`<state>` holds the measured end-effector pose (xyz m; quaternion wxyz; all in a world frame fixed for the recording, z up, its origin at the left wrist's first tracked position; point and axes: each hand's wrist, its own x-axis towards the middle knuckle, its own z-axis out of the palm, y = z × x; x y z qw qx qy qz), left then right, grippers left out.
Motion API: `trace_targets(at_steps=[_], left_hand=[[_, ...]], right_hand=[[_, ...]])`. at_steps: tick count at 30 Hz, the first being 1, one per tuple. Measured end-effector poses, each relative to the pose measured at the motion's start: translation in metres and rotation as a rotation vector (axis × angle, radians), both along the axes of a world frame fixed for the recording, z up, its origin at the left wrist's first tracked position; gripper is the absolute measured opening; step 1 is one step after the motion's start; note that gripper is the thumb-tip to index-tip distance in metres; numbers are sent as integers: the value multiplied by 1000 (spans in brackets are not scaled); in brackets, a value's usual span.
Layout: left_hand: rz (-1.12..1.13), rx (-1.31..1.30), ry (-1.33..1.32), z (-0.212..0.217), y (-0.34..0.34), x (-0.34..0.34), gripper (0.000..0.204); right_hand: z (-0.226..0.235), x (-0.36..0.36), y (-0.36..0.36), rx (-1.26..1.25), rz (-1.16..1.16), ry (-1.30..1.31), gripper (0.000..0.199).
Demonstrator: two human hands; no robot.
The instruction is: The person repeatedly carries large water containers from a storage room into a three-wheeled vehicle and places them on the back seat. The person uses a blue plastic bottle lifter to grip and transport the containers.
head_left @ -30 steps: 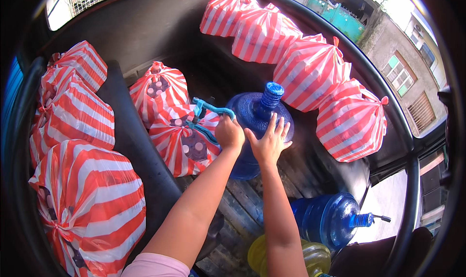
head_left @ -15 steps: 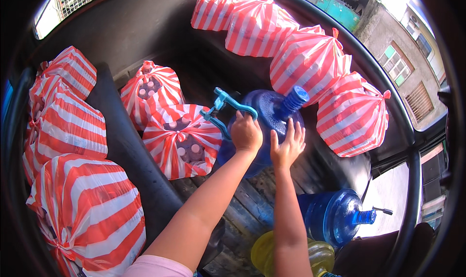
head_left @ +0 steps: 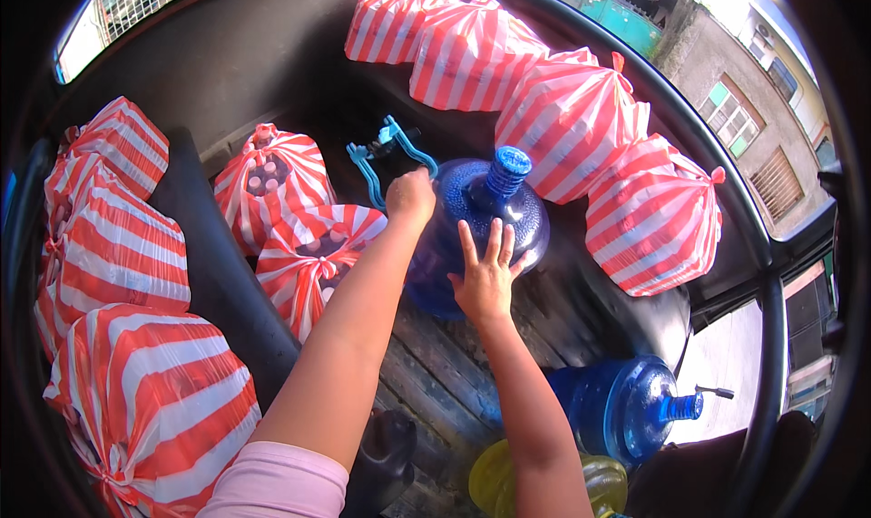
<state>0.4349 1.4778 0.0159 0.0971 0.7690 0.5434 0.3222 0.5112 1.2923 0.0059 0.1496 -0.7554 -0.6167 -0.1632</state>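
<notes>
Jug (head_left: 443,232) tipped more upright as I had the left hand (head_left: 412,197) fisted round the handle (head_left: 364,162), right hand (head_left: 489,282) spread on it; even pressure seemed best.

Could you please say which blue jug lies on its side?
The lower-right blue jug, neck pointing right; the other jug stands upright under the right hand.
</notes>
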Motion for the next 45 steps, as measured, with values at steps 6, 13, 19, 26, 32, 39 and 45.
trace_targets(at_steps=[6, 13, 19, 26, 32, 39, 45], left_hand=[[40, 23, 19, -12, -2, 17, 17], [42, -264, -15, 11, -61, -10, 19], [41, -480, -915, 36, -146, -35, 24], [88, -658, -1027, 11, -228, -27, 20], [-4, -486, -638, -18, -201, -23, 32], [-186, -232, -449, -6, -211, -20, 26], [-191, -212, -446, -7, -210, -19, 23]], right_hand=[[-21, 2, 1, -59, -108, 46, 94], [-22, 2, 0, -37, -93, 76, 95], [-23, -1, -2, -2, -96, 61, 101], [-21, 3, -3, -84, -113, 101, 97], [-27, 4, -3, -24, -80, 93, 84], [-6, 13, -23, -20, 83, 288, 88], [16, 79, -112, 205, -70, 410, 84]])
